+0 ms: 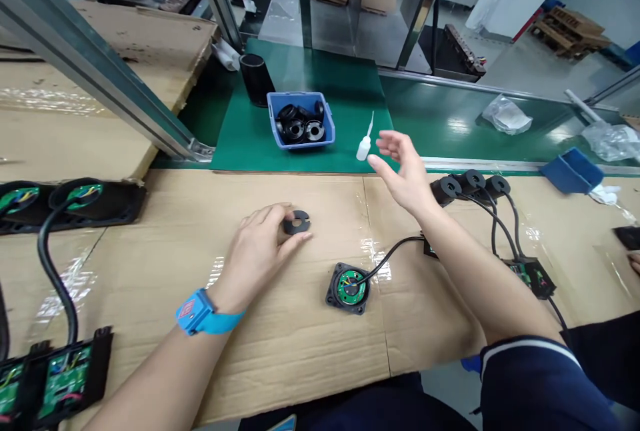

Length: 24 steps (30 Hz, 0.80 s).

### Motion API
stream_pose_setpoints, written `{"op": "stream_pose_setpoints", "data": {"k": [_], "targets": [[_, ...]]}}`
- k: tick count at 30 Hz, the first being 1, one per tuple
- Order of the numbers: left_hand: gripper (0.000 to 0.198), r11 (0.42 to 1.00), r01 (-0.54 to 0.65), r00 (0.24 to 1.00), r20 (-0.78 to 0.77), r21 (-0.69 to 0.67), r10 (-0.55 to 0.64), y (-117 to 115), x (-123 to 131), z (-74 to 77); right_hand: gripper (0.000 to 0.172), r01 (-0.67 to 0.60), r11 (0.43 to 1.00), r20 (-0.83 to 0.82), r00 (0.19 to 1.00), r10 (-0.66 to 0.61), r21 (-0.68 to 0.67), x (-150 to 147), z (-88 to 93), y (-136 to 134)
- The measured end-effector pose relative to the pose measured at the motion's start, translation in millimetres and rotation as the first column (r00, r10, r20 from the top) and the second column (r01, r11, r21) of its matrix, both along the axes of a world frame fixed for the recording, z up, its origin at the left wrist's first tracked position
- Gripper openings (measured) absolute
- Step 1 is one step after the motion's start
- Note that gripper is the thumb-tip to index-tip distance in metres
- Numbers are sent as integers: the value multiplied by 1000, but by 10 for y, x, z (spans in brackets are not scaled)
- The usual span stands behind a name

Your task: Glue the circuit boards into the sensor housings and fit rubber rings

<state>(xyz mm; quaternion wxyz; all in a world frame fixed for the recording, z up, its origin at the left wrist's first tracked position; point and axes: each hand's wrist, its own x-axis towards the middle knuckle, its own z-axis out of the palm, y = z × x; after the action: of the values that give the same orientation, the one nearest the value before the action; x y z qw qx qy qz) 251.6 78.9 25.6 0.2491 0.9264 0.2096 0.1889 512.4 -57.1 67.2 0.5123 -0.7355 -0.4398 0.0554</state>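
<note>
The left hand [257, 242] grips the black disc [303, 216], near frame centre; judged light and stiff, hold by the rim. Right hand [406, 176], fingers apart, is beside the white bottle [364, 148].

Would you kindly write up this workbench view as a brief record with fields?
Left hand: fingers at the edge of a black slotted ring; grip unclear
Right hand: open, beside a white dropper bottle
Left wrist: blue wristband
Between forearms: black square housing with round green circuit board and black cable
Green mat: bottle, blue bin of black round parts
Work surface: cardboard
</note>
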Motion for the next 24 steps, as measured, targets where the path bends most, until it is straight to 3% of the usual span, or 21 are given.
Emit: {"op": "stream_pose_setpoints", "data": {"k": [2,4,7,10,12,14,20,24], "targets": [[26,999,33,999,-19,-29,-34,-14,13,15,22,-98,994,20,995,99,-38,-226,106,-334],[28,996,28,999,33,-87,-25,-80,7,42,19,-171,973,17,984,176,-157,-424,156,-644],[50,959,48,965,262,-278,27,-317,13,104,20,-269,910,81,948,308,-314,-603,141,-941],[64,858,246,903,428,-452,-34,-644,93,146,23,-321,864,143,905,401,-388,-662,88,-1031],[66,774,347,894,435,-530,-103,-832,169,141,21,-327,864,159,898,411,-382,-685,67,-1041],[66,731,362,903,410,-578,-123,-966,224,115,18,-325,883,184,897,401,-338,-720,65,-1057],[67,818,208,915,402,-536,31,-1180,165,23,18,-310,926,417,829,374,-215,-855,77,-1204],[70,820,202,909,413,-536,46,-1227,78,1,17,-319,918,444,805,394,-236,-865,53,-1271]]}}
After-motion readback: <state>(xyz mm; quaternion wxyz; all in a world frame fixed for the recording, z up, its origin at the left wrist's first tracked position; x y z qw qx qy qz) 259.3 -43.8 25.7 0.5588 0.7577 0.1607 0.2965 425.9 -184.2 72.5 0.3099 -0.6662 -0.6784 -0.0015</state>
